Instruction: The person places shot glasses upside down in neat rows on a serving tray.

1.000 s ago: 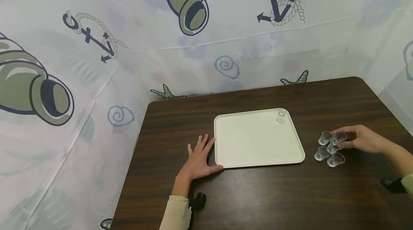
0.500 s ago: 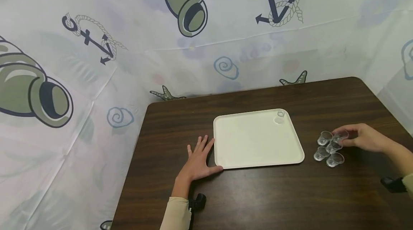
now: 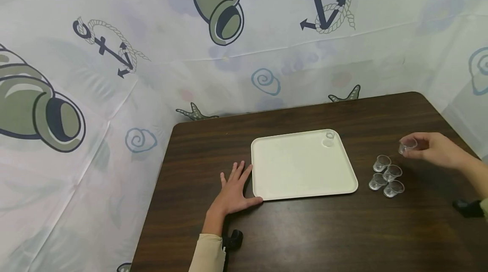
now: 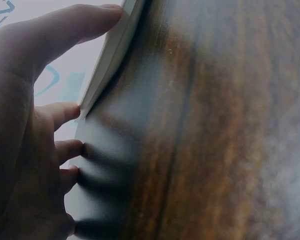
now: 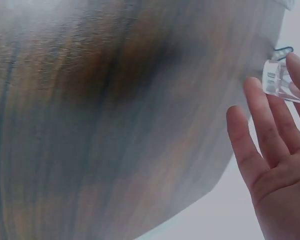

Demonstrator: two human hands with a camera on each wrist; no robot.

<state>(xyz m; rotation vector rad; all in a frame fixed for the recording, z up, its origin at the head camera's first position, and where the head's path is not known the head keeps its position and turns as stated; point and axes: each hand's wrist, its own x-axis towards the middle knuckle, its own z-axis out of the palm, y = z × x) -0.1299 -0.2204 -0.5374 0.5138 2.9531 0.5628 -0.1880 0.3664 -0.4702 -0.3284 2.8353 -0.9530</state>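
Note:
Between thumb and fingers, my right hand pinches a small clear shot glass, lifted off the table behind the other glasses. The right wrist view shows this glass tilted, with its thick base toward the camera's left. Several more clear glasses stand close together on the table, right of the cream tray. Another clear glass stands on the tray in its far right corner. With fingers spread, my left hand touches the tray's near left corner; its thumb rests on the tray rim in the left wrist view.
The dark wood-grain table runs under everything. Behind it and at the sides hangs a pale sheet printed with anchors and shells. A black wrist strap device sits below the left hand.
My right hand has picked one glass out of the cluster and carried it up and slightly right, away from the others. The left hand stays at the tray corner.

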